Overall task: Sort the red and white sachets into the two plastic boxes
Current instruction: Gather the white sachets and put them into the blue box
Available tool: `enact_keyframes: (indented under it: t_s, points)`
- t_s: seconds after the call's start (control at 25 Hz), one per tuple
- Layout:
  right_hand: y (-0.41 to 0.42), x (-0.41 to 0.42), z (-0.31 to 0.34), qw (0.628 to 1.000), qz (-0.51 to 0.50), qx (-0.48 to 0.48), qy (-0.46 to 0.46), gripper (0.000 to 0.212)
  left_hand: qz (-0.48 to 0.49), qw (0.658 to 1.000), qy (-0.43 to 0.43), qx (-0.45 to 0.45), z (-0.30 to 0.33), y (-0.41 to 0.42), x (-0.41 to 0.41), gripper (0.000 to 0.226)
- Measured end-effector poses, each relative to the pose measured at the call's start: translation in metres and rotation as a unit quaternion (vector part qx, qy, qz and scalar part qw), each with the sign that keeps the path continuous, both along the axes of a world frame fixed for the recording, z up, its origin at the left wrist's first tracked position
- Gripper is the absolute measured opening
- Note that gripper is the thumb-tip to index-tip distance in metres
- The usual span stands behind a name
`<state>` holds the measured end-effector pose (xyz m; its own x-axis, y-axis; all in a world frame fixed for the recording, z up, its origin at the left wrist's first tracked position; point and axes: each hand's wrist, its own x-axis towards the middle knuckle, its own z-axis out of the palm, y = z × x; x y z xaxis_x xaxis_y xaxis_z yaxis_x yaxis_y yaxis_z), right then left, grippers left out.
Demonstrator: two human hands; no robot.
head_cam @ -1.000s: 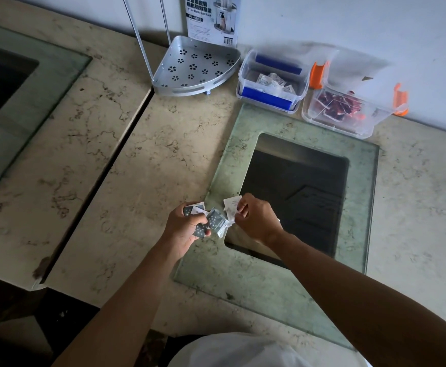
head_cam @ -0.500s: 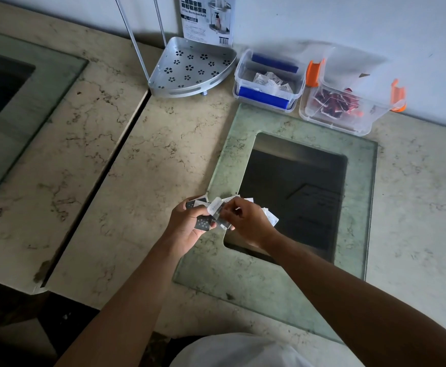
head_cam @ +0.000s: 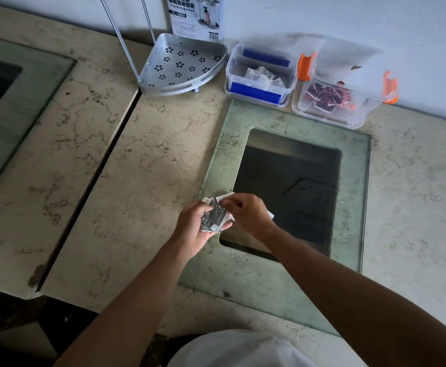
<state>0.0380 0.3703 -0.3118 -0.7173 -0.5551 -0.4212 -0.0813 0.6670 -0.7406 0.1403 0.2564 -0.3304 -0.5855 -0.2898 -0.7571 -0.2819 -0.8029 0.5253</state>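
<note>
Between my two sets of fingers sits the small stack of sachets [head_cam: 214, 217], flat foil-like squares, dark with pale dots on the upper face and white at the edges. I judge they are the ones not yet sorted. My left hand [head_cam: 198, 229] holds them from below, fingers curled under the stack and thumb over it, so they stay fanned and I can see each face. My right hand [head_cam: 245, 213] comes over the top, its fingertips closed in a pinch on one white sachet at the far edge of the stack; I think this grip is for peeling a single piece away from the others. Whether more sachets are hidden under this hand, I cannot tell. Well beyond my fingers, against the wall, stand the two clear plastic boxes side by side: the blue-clipped box [head_cam: 260, 72] with crinkled white sachets inside, and to its right the orange-clipped box [head_cam: 333, 102] with red sachets, both open so a piece can be dropped in. Left of the boxes is a perforated metal corner shelf [head_cam: 182, 66]. Under my hands lies a glass panel [head_cam: 354, 207] on the veined marble counter [head_cam: 97, 181].
</note>
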Motion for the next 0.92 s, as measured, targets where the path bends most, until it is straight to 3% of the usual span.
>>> enact_keyframes:
  t_s: [0.12, 0.28, 0.4, 0.52, 0.76, 0.92]
  points:
    - [0.026, -0.015, -0.010, 0.996, 0.018, 0.034, 0.079, 0.020, -0.007, 0.999, -0.015, -0.028, 0.000, 0.003, 0.000, 0.032]
    - [0.057, -0.022, -0.023, 0.969, 0.128, 0.151, 0.150, 0.048, -0.021, 0.998, -0.017, -0.060, -0.003, 0.003, 0.001, 0.026]
    - [0.063, -0.023, -0.024, 0.965, 0.126, 0.161, 0.165, 0.043, -0.056, 0.996, -0.026, -0.061, -0.003, 0.009, 0.000, 0.041]
    - [0.065, -0.028, -0.027, 0.976, 0.078, 0.130, 0.158, 0.034, -0.078, 0.994, -0.034, -0.063, 0.001, 0.016, -0.001, 0.045]
    - [0.059, -0.029, -0.003, 0.992, -0.101, -0.019, 0.068, 0.012, -0.141, 0.986, -0.079, -0.048, 0.004, 0.033, -0.016, 0.036]
    - [0.055, -0.006, 0.018, 0.998, 0.047, -0.051, 0.010, 0.018, -0.125, 0.991, -0.045, 0.027, 0.008, 0.036, -0.024, 0.042]
